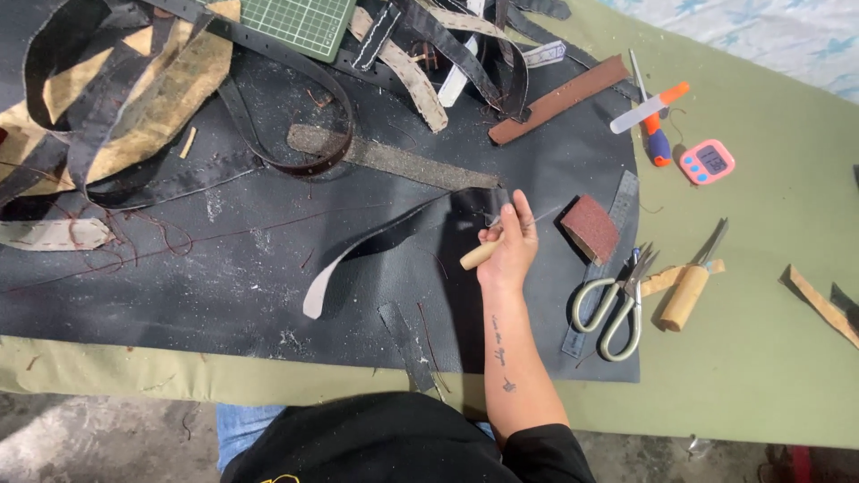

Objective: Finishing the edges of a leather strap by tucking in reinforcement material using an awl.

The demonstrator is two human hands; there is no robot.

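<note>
My right hand grips a small tool with a wooden handle, its thin metal tip pointing up and right over the black mat. The fingers also pinch the end of a long dark leather strap, which curves down to the left and shows its pale underside. My left hand is out of sight.
Scissors, a dark red sanding block, a metal ruler and a wooden-handled knife lie to the right. A pink timer, a cutter, a brown strip, a green cutting mat and tangled straps lie farther off.
</note>
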